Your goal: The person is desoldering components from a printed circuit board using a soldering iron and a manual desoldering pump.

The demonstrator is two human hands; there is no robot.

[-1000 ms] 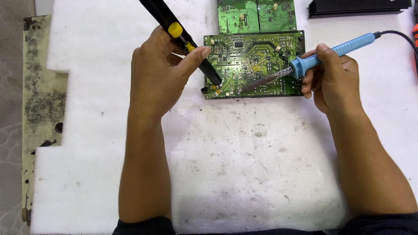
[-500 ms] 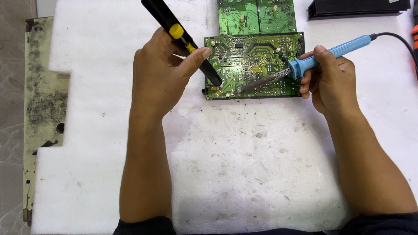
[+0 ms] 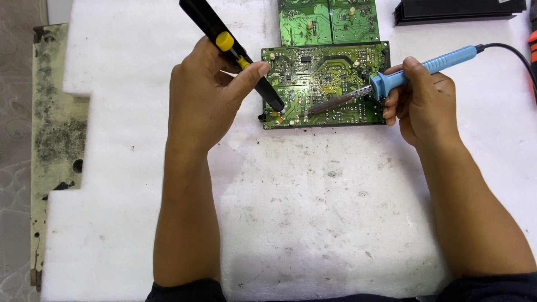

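A green circuit board [image 3: 330, 72] lies solder side up on white foam. My left hand [image 3: 207, 95] grips a black desoldering pump with a yellow button [image 3: 225, 40], its tip resting near the board's lower left corner. My right hand [image 3: 419, 100] holds a blue-handled soldering iron [image 3: 425, 64]; its metal tip touches the board just right of the pump's tip. The iron's black cord runs off to the right.
A second green circuit board [image 3: 327, 22] lies just behind the first. A black ribbed block [image 3: 456, 10] sits at the top right. The white foam sheet [image 3: 313, 212] covers a stained, worn bench [image 3: 56, 128] that shows at the left. An orange object peeks in at the right edge.
Both hands and tools have stayed nearly still; the pump tip and iron tip remain at the same spot on the board.
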